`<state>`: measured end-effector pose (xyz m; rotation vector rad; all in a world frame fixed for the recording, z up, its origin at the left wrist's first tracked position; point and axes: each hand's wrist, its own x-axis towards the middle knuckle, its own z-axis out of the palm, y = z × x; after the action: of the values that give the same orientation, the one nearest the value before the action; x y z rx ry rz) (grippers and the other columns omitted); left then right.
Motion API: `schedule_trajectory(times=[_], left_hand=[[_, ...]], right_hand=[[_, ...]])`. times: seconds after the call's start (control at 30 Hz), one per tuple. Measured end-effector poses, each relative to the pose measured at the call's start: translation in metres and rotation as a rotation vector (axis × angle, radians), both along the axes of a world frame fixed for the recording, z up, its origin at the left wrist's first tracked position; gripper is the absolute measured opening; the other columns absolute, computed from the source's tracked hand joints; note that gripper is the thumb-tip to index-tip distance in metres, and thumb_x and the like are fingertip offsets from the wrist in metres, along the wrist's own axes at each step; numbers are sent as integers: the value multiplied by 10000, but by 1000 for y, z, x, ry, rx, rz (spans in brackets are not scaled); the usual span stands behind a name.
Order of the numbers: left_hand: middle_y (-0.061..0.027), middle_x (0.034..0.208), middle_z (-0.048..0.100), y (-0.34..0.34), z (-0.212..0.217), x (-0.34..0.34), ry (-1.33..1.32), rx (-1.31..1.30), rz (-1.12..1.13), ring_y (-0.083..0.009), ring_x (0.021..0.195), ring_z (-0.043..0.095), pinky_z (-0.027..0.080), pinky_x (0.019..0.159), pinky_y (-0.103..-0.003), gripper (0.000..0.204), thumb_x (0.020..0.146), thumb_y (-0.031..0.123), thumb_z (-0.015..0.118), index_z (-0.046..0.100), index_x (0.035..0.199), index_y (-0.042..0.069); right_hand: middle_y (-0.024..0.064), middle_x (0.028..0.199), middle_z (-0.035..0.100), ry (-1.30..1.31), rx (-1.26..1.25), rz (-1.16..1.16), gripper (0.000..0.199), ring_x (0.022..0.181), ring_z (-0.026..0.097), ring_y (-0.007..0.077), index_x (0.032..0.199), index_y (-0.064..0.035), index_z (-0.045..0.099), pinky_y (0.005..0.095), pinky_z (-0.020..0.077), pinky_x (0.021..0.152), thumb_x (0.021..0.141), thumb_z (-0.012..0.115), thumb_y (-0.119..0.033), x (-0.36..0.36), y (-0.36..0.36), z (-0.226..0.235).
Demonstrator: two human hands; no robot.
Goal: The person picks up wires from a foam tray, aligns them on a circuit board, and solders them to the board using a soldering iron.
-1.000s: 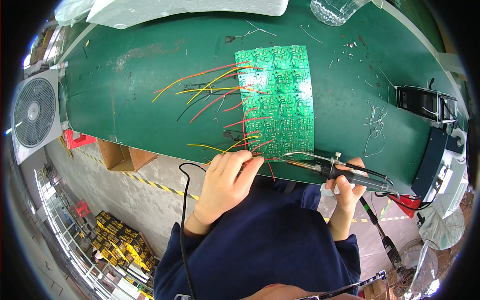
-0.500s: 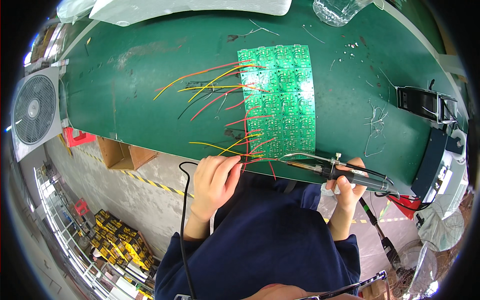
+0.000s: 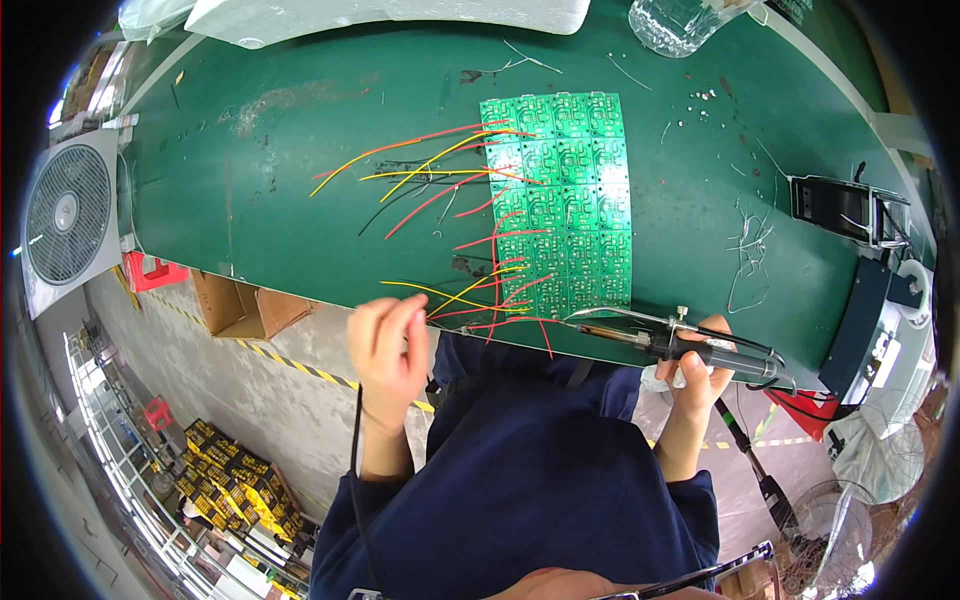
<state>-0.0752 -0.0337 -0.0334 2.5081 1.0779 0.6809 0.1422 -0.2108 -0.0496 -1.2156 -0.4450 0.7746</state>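
The left hand (image 3: 388, 345) is loosely curled just off the table's near edge, its fingertips beside the ends of the yellow wires (image 3: 402, 285); whether a wire sits between finger and thumb I cannot tell. The right hand (image 3: 700, 375) is wrapped around a soldering iron (image 3: 672, 347), whose metal tip points left along the near edge of a green circuit board sheet (image 3: 560, 210); contact there is too small to judge. The iron looks light and rigid, best gripped on its dark handle, well back from the tip, which is probably hot. The sheet seems thin, stiff and fairly fragile, so its bare right edge would be the safer hold; the red wires (image 3: 410, 216) and yellow ones trailing past its left edge look soft and springy, and a tug could strain their joints. The sheet lies between the hands and beyond them, its near end close to the table's near edge. Farther out, wire scraps (image 3: 748, 250) lie to its right, a black stand (image 3: 850, 208) is near the table's right end, and a white foam block (image 3: 390, 22) is along the far edge.
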Motion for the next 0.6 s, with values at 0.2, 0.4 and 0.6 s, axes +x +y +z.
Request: schedule_trajectory(times=[0.2, 0.4, 0.6], left_hand=[[-66, 797, 417, 17, -6, -15, 95, 76, 110, -154, 652, 427, 361, 566, -240, 147, 717, -27, 526, 566, 847, 27], [-57, 756, 447, 35, -11, -27, 45, 125, 284, -170, 682, 435, 360, 592, -262, 145, 715, 11, 548, 584, 852, 40], [-63, 771, 486, 52, -9, -24, 76, 93, 367, -179, 676, 466, 380, 590, -271, 155, 726, 42, 545, 567, 880, 44]], right_hand=[[83, 591, 463, 18, 11, -26, 220, 414, 497, 134, 795, 47, 486, 193, 360, 340, 690, 577, -124, -1, 1, 0], [95, 578, 474, 11, 14, -42, 235, 390, 475, 128, 788, 41, 474, 197, 353, 337, 690, 581, -144, 0, 2, 0], [109, 566, 486, 31, 19, -45, 246, 389, 474, 130, 785, 36, 461, 198, 349, 340, 687, 587, -152, -1, 2, 0]])
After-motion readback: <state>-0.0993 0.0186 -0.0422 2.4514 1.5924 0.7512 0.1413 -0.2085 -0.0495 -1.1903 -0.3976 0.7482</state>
